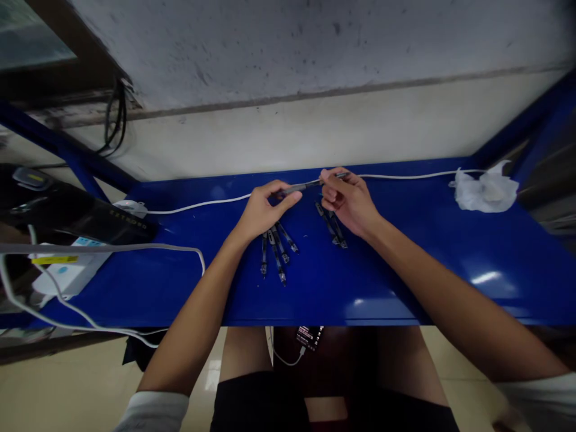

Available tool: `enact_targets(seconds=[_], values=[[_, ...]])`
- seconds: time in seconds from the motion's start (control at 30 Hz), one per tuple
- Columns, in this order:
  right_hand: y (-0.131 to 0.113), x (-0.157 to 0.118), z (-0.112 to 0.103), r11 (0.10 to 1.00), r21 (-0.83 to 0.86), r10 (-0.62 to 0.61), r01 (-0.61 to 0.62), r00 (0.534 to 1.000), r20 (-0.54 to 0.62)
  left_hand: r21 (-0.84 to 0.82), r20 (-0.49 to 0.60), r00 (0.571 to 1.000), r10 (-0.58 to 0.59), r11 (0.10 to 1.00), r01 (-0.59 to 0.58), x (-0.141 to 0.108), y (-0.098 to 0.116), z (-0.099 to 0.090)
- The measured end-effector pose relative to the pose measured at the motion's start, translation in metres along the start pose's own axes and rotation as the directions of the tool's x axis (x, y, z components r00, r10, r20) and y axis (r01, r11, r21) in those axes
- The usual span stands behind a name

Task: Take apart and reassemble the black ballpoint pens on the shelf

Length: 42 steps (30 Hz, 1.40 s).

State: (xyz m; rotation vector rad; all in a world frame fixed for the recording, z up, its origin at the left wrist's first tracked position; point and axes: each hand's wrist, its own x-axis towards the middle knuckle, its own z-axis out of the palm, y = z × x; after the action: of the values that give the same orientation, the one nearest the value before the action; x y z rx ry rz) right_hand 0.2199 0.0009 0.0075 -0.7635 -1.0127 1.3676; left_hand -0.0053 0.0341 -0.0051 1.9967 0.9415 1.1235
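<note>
Both hands [310, 201] pinch the pen [299, 188], which spans between them above the blue shelf [382, 270]

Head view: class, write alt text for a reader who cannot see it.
The left hand and right hand hold a slim pen between them over a blue table. Other pens lie in two groups; a white cable runs behind.

The shelf [306, 288] is solid blue, the cable [198, 205] white.
</note>
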Motion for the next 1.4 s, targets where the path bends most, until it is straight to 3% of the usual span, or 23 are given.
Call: enact_targets(seconds=[0.1,0.23,0.43,0.6,0.73,0.8,0.9,1.07,1.27,1.4], values=[[-0.003,0.009,-0.009,0.998,0.062,0.012,-0.006,0.995,-0.097,0.290,0.135,0.990,0.051,0.953,-0.088,-0.001,-0.010,-0.009],[-0.002,0.015,-0.016,0.985,0.168,0.042,-0.028,0.996,-0.076,0.466,0.206,0.977,-0.046,0.883,-0.057,-0.004,-0.021,-0.014],[-0.004,0.016,-0.025,0.982,0.188,0.042,-0.030,0.997,-0.061,0.341,0.391,0.920,-0.038,0.934,-0.106,-0.008,-0.011,-0.013],[-0.003,0.012,-0.035,0.961,0.273,-0.022,0.047,0.996,-0.092,0.294,0.461,0.876,-0.140,0.956,-0.001,-0.011,0.002,-0.019],[-0.006,0.009,-0.034,0.973,0.212,-0.068,0.091,0.991,-0.114,0.377,0.412,0.898,-0.156,0.926,-0.012,-0.031,0.026,-0.021],[-0.009,0.008,-0.031,0.978,0.189,-0.068,0.093,0.989,-0.134,0.425,0.359,0.925,-0.125,0.904,-0.043,-0.053,0.041,-0.018],[-0.010,0.007,-0.027,0.965,0.236,-0.079,0.111,0.987,-0.141,0.426,0.365,0.919,-0.149,0.905,-0.023,-0.095,0.058,-0.015],[-0.008,0.005,-0.025,0.951,0.285,-0.090,0.122,0.988,-0.123,0.502,0.266,0.956,-0.122,0.864,-0.030,-0.147,0.057,-0.013],[-0.009,0.005,-0.017,0.924,0.378,-0.014,0.062,0.992,-0.128,0.447,0.133,0.989,-0.071,0.895,0.004,-0.152,0.048,-0.009],[-0.010,0.006,-0.003,0.902,0.431,0.077,-0.040,0.995,-0.067,0.512,0.078,0.994,-0.073,0.859,0.023,-0.149,0.050,-0.008]])
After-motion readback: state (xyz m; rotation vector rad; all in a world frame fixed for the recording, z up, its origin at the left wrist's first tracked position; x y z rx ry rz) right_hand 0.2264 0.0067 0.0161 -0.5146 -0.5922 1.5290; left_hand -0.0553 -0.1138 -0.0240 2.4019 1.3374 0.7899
